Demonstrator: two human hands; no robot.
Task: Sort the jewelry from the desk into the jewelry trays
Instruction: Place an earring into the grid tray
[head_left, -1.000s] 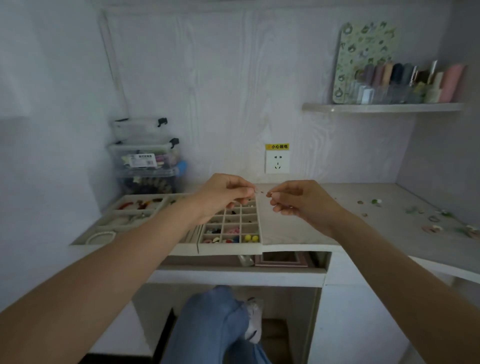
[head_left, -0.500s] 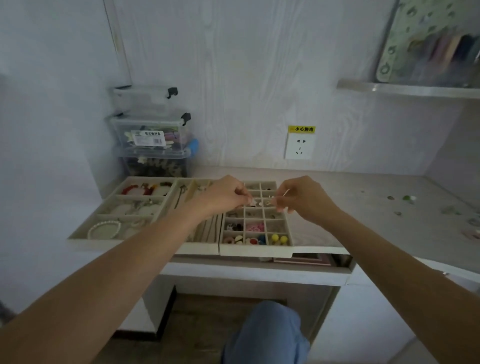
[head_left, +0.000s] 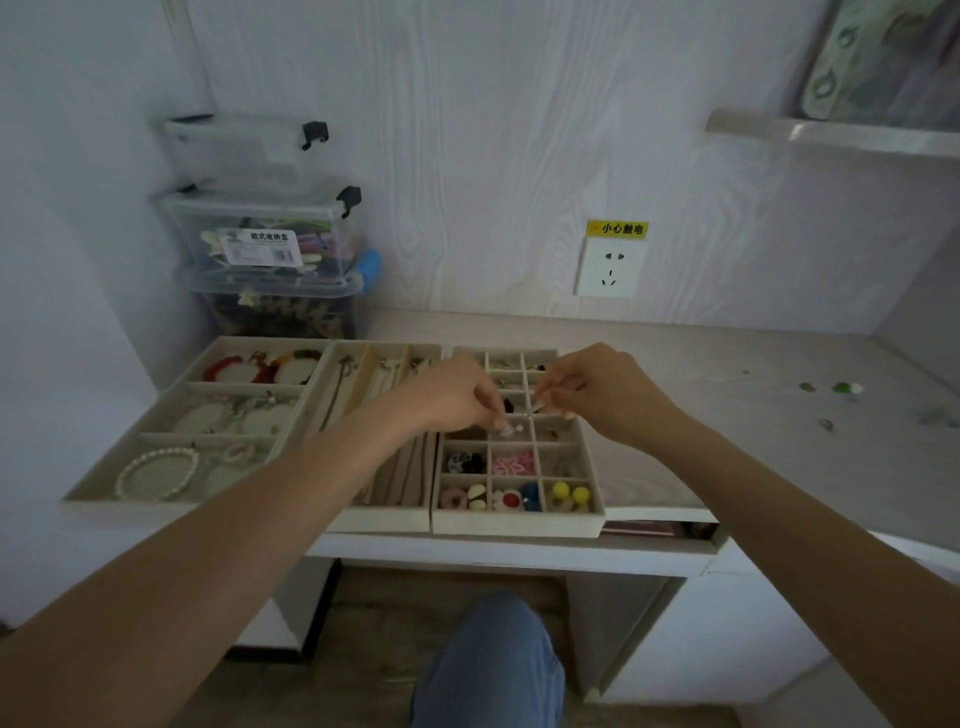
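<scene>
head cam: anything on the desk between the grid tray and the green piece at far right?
Head view: the desk between grid tray and green piece looks bare, apart from one small dark piece beside the green one.

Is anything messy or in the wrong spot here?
Yes. A few small pieces, one green, lie loose on the desk at the right, outside the trays. The grid tray also sticks out past the desk's front edge. Both hands are over that tray.

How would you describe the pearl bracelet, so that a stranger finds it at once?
Three beige trays stand on the desk; take the leftmost tray. In its front compartment lies the pearl bracelet, a ring of white beads, unlike the red bracelets at the back.
</scene>
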